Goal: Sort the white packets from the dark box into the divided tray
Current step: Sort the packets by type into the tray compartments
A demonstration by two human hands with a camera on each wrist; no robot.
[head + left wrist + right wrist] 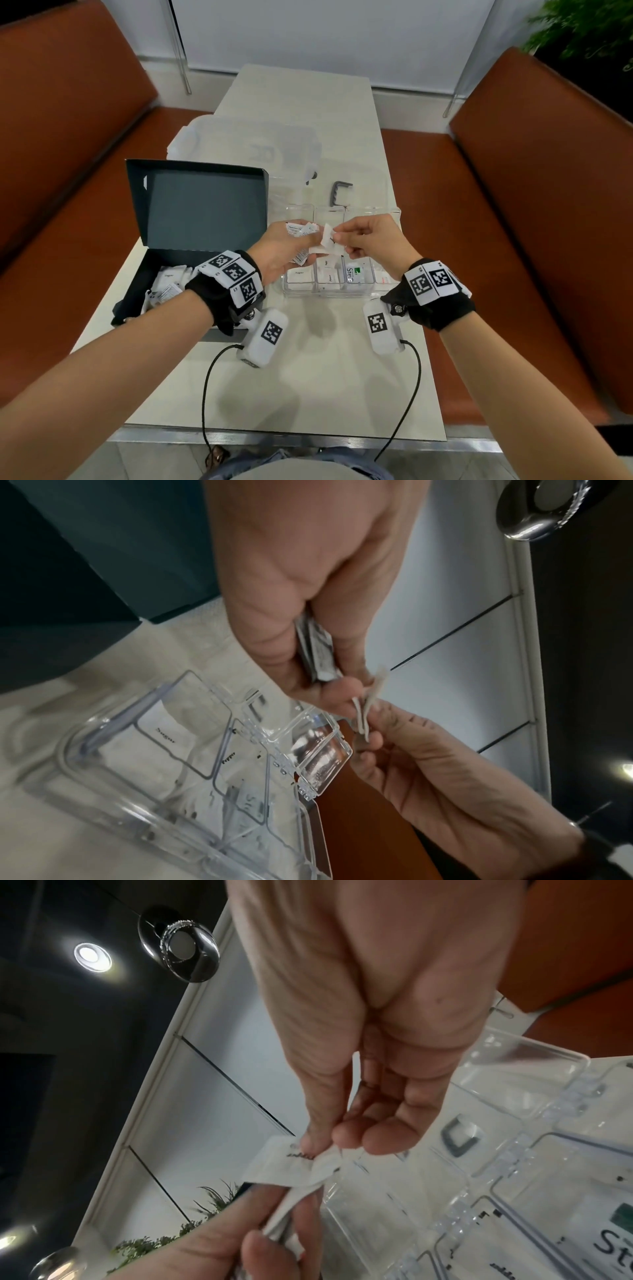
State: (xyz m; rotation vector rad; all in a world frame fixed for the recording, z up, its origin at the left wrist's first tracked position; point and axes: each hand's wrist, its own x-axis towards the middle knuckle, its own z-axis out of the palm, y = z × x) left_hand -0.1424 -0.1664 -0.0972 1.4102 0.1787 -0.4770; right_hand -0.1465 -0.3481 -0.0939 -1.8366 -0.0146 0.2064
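Both hands meet above the clear divided tray (pixel 390 212). My left hand (pixel 291 246) grips a bunch of white packets (pixel 303 229), seen edge-on between thumb and fingers (pixel 316 653). My right hand (pixel 363 236) pinches one white packet (pixel 327 241) at the front of that bunch between thumb and fingertips (pixel 349 1134); this packet (pixel 287 1167) bears dark lettering. The dark box (pixel 195 202) stands open at left with more white packets (pixel 164 284) inside. The tray's near compartments (pixel 164 739) hold packets, one labelled Sugar, one with a green mark (pixel 356 274).
A clear plastic bag or lid (pixel 246 147) lies behind the box. A dark bracket (pixel 339 193) sits beyond the tray. Orange-brown benches (pixel 513 212) flank the pale table (pixel 308 377). Wrist camera cables (pixel 209 383) trail off the near edge.
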